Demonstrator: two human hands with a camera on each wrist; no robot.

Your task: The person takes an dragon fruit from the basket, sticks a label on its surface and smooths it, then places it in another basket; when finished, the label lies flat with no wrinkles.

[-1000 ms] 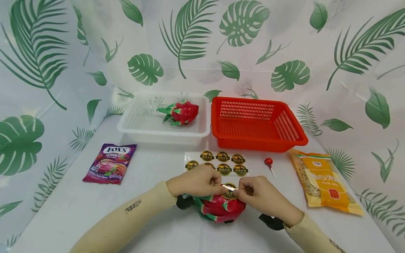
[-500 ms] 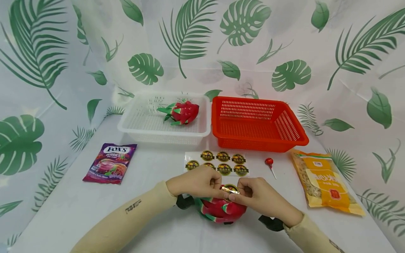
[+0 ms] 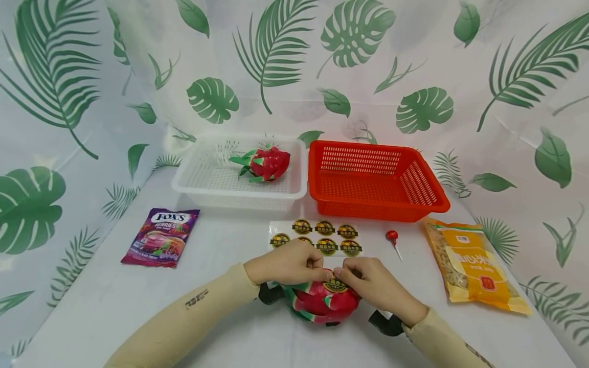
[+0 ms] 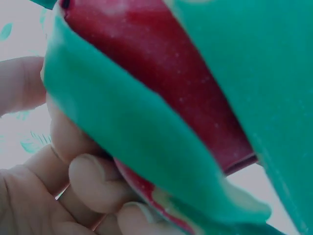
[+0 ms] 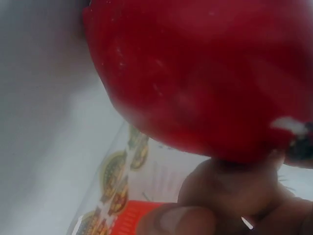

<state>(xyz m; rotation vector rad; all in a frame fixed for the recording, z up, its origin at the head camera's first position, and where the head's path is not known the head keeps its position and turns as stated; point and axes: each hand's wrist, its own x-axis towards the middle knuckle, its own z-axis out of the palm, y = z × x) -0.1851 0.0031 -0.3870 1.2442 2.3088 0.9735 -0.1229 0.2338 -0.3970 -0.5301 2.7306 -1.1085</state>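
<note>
A red and green dragon fruit (image 3: 317,304) lies at the table's front middle, with a round black and gold sticker (image 3: 335,284) against its upper side. My left hand (image 3: 290,263) grips the fruit's left side; its thumb touches the sticker's left edge. The left wrist view shows curled fingers (image 4: 98,183) against the green scales. My right hand (image 3: 377,281) is at the fruit's right, its thumb near the sticker's top edge. In the right wrist view its curled fingers (image 5: 230,186) meet the red skin. The hands hide part of the fruit.
Behind the hands lies a sticker sheet (image 3: 281,227). A white basket (image 3: 239,195) holds another dragon fruit (image 3: 271,163); a red basket (image 3: 368,210) stands beside it. A purple candy bag (image 3: 161,237) is left; a lollipop (image 3: 392,235) and a yellow food bag (image 3: 478,271) are right.
The sticker, earlier raised and shiny between both hands, now lies flatter on the dragon fruit. My right thumb has shifted up to its top edge; my left hand stays nearly still.
</note>
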